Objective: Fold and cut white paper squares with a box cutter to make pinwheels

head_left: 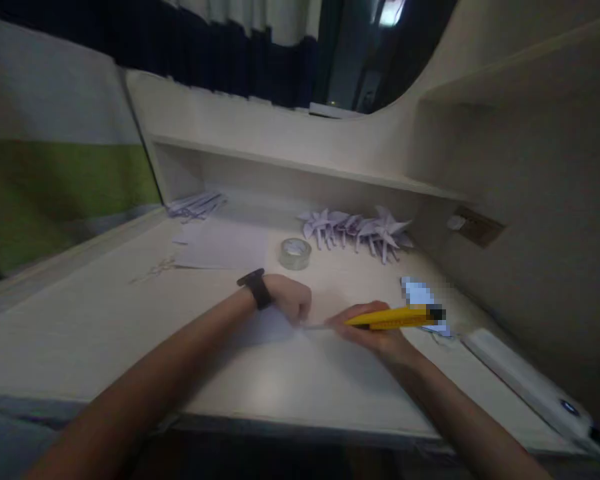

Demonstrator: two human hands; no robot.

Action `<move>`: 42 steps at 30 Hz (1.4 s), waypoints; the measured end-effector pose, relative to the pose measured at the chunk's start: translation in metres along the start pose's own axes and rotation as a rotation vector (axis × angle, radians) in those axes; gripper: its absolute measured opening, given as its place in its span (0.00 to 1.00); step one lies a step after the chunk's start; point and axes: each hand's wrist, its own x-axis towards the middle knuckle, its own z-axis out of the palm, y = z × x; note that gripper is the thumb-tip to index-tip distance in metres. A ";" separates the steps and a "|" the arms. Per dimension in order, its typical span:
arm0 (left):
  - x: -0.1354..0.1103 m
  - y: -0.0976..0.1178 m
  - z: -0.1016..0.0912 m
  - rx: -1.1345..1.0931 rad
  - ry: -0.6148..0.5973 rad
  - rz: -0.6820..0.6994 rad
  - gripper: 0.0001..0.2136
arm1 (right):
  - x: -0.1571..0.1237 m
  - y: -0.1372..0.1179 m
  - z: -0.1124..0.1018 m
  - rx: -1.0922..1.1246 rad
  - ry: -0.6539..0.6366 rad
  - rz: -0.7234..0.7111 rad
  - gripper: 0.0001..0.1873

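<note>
My left hand, with a black watch on the wrist, rests curled on the desk and presses down on a pale sheet of paper. My right hand grips a yellow utility knife, whose thin blade points left toward the left hand's fingertips at the paper's edge. What the left fingers pinch, if anything, is hidden.
A roll of clear tape stands behind the hands. Several folded paper cranes lie under the shelf at the back. Loose sheets and scissors lie at the left, a white ruler-like bar at the right.
</note>
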 end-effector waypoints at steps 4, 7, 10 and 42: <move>0.001 -0.001 0.000 -0.027 0.019 -0.005 0.06 | -0.001 -0.002 0.000 -0.013 -0.002 0.024 0.07; 0.001 -0.001 -0.001 -0.040 0.013 0.003 0.07 | -0.001 -0.005 0.000 -0.018 -0.009 0.033 0.07; 0.001 0.000 -0.002 -0.033 0.010 0.002 0.07 | 0.000 -0.006 0.000 -0.023 -0.015 0.027 0.07; -0.018 0.031 0.030 0.284 0.363 0.073 0.14 | 0.016 0.005 -0.017 0.717 0.767 0.203 0.09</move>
